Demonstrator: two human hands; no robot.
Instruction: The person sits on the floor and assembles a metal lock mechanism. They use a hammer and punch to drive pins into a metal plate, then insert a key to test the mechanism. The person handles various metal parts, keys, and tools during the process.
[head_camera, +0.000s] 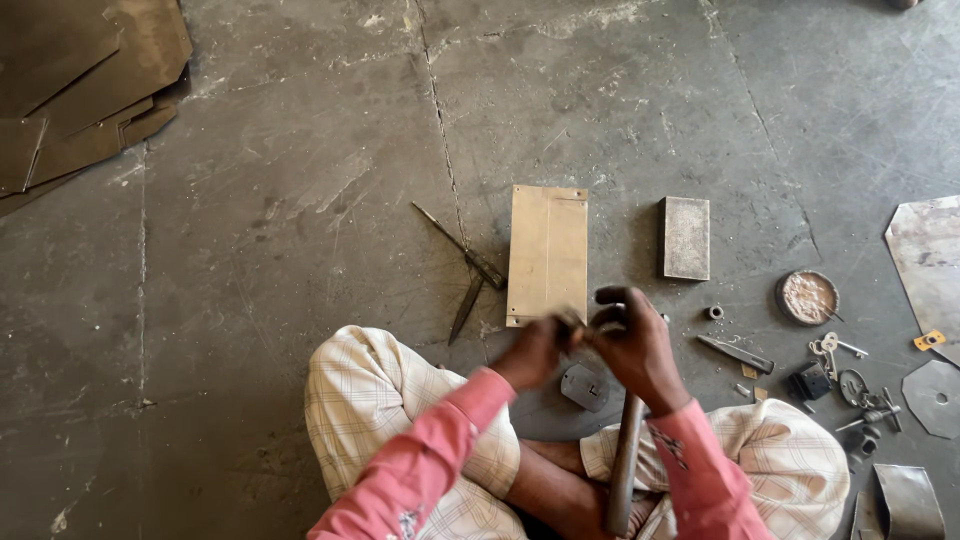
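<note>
Small metal part, blurred, pinched between both hands just near of the brass-coloured plate. Left hand closed on it; right hand curled round it too. Likely rigid, light, hard-edged; fingertip grip at the ends suits.

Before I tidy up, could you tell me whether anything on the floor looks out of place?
Nothing looks broken or spilled. Small parts and keys lie scattered loosely on the floor at the right.

Both hands meet above lap: left hand, right hand, fingers curled, grip closed.
</note>
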